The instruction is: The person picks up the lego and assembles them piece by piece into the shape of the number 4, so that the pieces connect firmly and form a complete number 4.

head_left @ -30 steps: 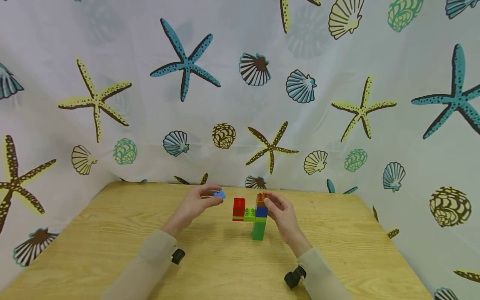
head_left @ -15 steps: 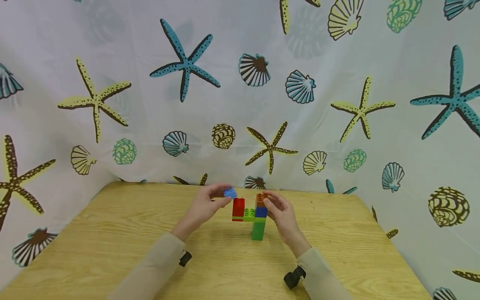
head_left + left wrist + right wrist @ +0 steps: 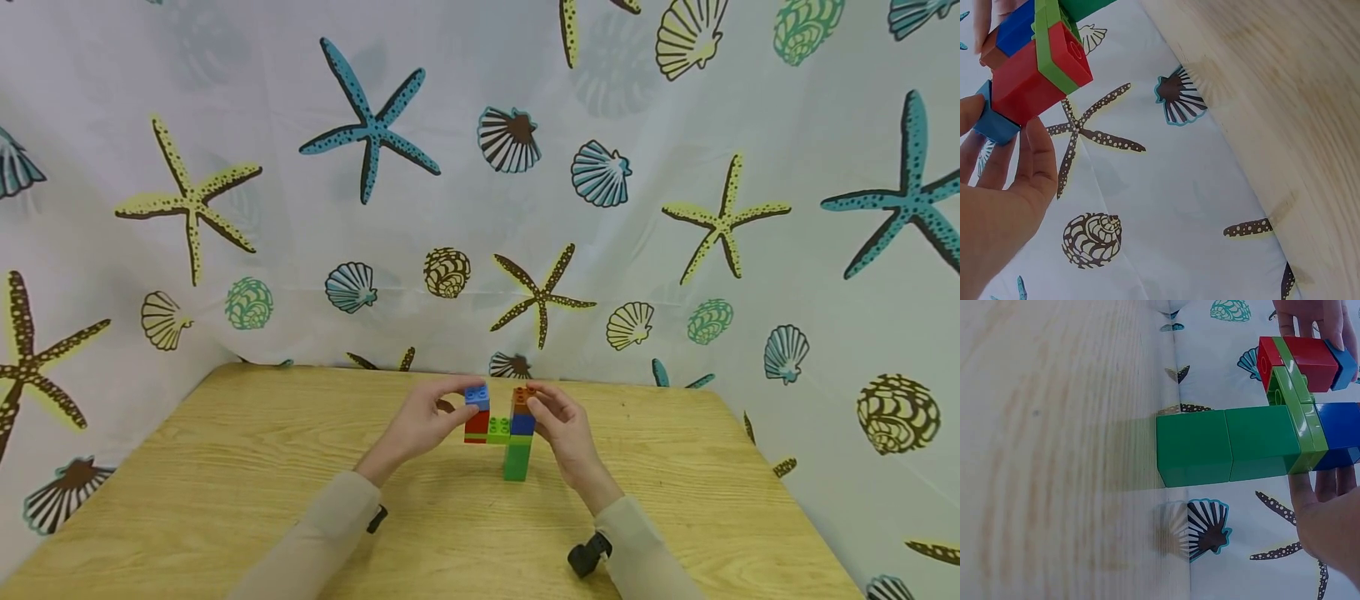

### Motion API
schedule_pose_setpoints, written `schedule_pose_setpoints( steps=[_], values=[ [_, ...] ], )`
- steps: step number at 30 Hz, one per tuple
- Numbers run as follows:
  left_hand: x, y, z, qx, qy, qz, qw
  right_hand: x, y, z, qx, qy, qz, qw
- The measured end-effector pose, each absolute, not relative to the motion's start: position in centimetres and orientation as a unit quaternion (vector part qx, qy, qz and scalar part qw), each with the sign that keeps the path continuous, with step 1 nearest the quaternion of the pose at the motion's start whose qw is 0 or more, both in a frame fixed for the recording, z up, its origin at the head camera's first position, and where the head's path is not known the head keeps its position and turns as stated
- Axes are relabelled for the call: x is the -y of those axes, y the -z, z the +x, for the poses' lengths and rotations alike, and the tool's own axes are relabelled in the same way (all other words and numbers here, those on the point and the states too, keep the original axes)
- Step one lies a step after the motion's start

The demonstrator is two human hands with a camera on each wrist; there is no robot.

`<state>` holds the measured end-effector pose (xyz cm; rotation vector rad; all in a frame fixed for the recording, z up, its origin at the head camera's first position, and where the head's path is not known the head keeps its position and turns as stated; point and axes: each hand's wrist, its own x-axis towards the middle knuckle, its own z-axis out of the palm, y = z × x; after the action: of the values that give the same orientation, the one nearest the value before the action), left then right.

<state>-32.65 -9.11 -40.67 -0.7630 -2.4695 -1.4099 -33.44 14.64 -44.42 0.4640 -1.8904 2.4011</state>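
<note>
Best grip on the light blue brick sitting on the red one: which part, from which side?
Pinch the light blue brick by its two flat side walls, coming from the left, as the left hand does. Its studded top should probably stay free, the red brick covers its underside, and the right hand at the tower crowds the right side.

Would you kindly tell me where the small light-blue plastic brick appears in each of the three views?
Head view: the small light-blue plastic brick sits centre frame, on the red brick, pinched by the left hand.
Left wrist view: far left, upper half, against the red brick.
Right wrist view: upper right corner, beside the red brick.
Shared landmark: the red brick.
</note>
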Motion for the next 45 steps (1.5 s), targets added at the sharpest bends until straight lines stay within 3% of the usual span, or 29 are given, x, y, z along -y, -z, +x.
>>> schedule_pose_setpoints(
  steps=[19,35,45],
  values=[
    [9.9,42.9,-33.3,0.832,0.440,-0.327,0.087,-14.6,44.5,-33.4,0.630,-0.766,0.129,0.024],
    [9.7,42.8,-33.4,0.821,0.460,-0.325,0.091,-14.5,44.0,-33.5,0.630,-0.764,0.135,0.019],
    [9.9,43.1,-33.5,0.817,0.502,-0.275,0.066,-15.3,44.4,-33.6,0.700,-0.691,0.180,-0.009]
  ],
)
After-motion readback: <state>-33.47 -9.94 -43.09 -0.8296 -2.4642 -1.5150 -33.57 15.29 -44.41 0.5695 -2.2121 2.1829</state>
